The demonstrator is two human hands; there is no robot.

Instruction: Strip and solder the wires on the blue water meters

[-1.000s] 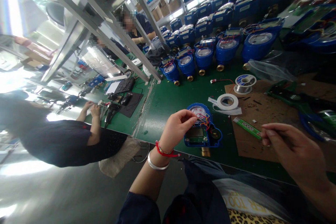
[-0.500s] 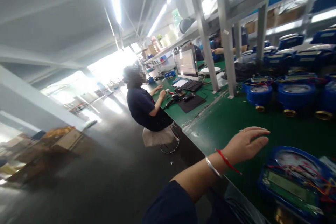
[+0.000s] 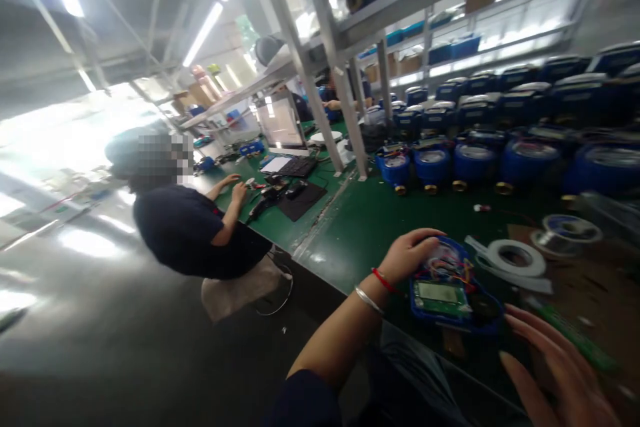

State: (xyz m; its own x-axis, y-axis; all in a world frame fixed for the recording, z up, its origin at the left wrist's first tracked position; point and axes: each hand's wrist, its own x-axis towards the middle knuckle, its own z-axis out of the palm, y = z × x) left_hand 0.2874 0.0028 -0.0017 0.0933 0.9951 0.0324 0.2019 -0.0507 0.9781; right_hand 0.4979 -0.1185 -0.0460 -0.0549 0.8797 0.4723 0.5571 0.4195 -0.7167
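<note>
Two bare hands, yours, stand apart on either side of the blue meter, which lies on the green bench near its front edge. Your right hand is blurred, its fingers spread and slightly bent, with their tips just beside the meter's right end; you cannot tell whether they touch. Your left hand, with a red string bracelet and a silver bangle at the wrist, lays thumb and fingers over the meter's far left rim; whether it grips, you cannot tell.

The meter is uncovered: you see a pale display on a green board, a dark round compartment at its right, and red and yellow wires loose across the clear dial behind. Your left fingers hide part of that dial.

Beside your right hand, a blurred green strip lies on brown cardboard. Beyond are a white tape roll, a wire spool and a white connector. Farther back, blue meters stand in rows, brass ends towards you. Leftward, a co-worker sits by a keyboard and monitor; metal posts partly hide another person behind.
</note>
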